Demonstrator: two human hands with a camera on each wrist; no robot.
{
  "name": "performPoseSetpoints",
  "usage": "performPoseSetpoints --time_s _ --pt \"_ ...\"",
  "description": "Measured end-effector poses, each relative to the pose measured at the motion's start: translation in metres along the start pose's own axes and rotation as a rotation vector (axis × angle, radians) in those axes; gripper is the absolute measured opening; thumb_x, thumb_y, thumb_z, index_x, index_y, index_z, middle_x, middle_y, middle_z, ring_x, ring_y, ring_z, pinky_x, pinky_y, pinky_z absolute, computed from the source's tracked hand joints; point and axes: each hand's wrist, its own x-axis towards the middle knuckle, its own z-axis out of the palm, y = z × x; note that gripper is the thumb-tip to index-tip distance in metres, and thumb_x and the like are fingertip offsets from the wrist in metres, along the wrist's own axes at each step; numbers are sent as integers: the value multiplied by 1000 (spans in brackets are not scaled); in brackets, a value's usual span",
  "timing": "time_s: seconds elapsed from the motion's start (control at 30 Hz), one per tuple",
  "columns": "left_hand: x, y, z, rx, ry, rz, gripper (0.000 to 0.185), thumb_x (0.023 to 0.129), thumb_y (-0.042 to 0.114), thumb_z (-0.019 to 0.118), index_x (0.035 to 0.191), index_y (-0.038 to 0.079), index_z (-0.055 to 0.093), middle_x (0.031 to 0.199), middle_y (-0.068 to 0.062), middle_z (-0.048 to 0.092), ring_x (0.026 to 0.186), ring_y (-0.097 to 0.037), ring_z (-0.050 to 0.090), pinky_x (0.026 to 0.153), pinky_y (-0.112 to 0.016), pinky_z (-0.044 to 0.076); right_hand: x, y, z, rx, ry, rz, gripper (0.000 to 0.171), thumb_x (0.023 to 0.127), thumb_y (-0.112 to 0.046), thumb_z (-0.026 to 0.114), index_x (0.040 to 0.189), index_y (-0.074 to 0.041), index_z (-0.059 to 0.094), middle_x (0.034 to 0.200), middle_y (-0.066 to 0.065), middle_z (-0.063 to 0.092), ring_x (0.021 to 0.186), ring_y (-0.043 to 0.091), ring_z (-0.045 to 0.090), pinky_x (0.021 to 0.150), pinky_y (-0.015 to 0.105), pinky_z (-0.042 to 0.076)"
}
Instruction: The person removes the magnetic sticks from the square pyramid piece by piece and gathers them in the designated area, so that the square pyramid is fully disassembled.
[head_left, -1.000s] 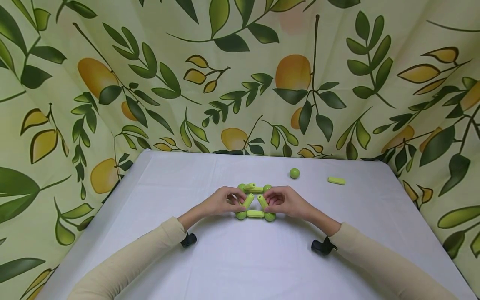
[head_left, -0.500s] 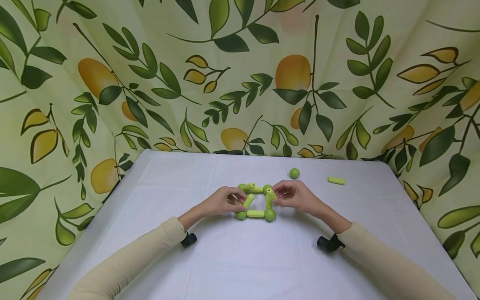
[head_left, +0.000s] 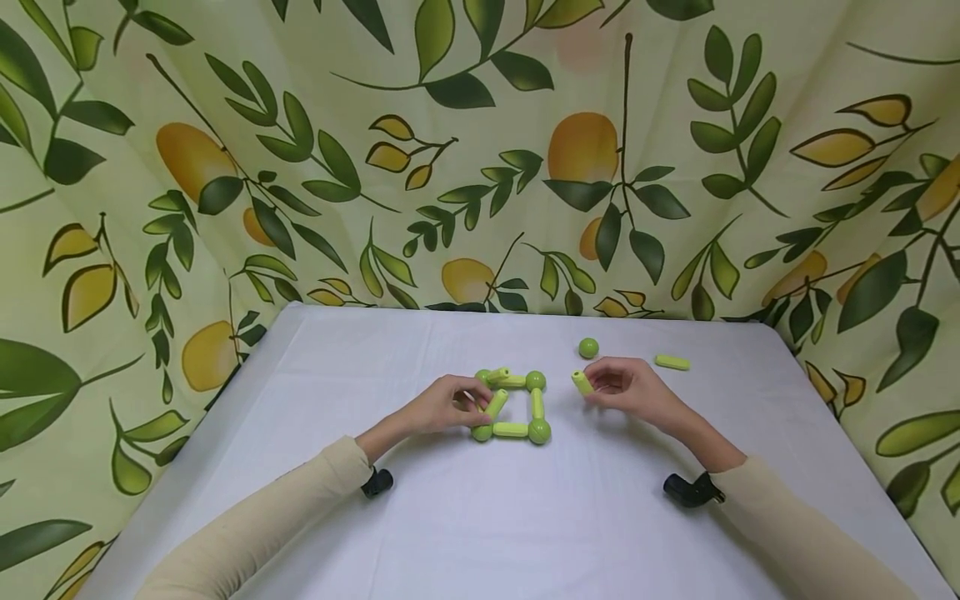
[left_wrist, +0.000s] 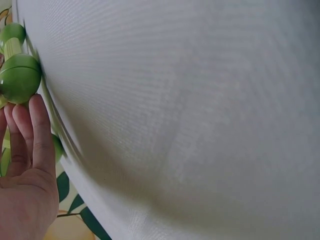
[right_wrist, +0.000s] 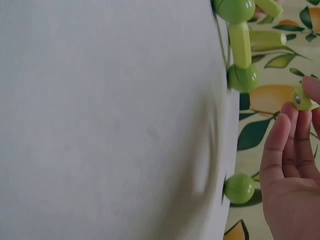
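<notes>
A square of light-green rods and darker green balls lies on the white table. My left hand holds its left side, fingers curled on the left rod; the left wrist view shows my fingers beside a corner ball. My right hand is right of the square and pinches a loose green rod, whose end shows in the right wrist view. The square's right rod and ball appear there too.
A loose green ball and a loose rod lie on the table behind my right hand; the ball also shows in the right wrist view. A leaf-and-fruit patterned cloth walls the table at the back and sides.
My right hand has drawn away to the right from the square, carrying a rod with it. The square's right rod now lies straight. My left hand has stayed put.
</notes>
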Motion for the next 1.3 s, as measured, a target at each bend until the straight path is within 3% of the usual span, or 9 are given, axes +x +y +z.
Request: performPoseSetpoints --time_s 0.53,0.8,1.03,1.3 --pt "-2 -1 1 -8 -3 21 23 89 7 81 109 2 70 98 -1 65 85 -17 63 81 -30 55 -29 18 -38 2 -17 13 30 86 4 79 113 7 68 106 20 67 92 22 68 77 30 58" --pt "-1 -2 1 -1 -6 19 23 89 7 81 109 2 71 98 0 66 85 -16 63 81 -29 55 -47 26 -66 -89 25 43 30 86 3 80 113 6 68 104 16 67 88 19 68 71 30 59" --pt "0 0 0 5 -7 26 23 89 7 81 109 3 71 97 0 66 85 -15 63 81 -30 55 -60 28 -92 -204 90 99 31 88 -6 81 115 3 70 112 18 65 89 17 66 71 28 58" --pt "1 0 -1 8 -8 21 23 88 7 81 109 3 71 98 0 66 86 -16 63 82 -30 55 -65 39 -114 -340 121 79 28 87 -7 82 112 1 72 109 16 67 88 11 64 74 20 54"
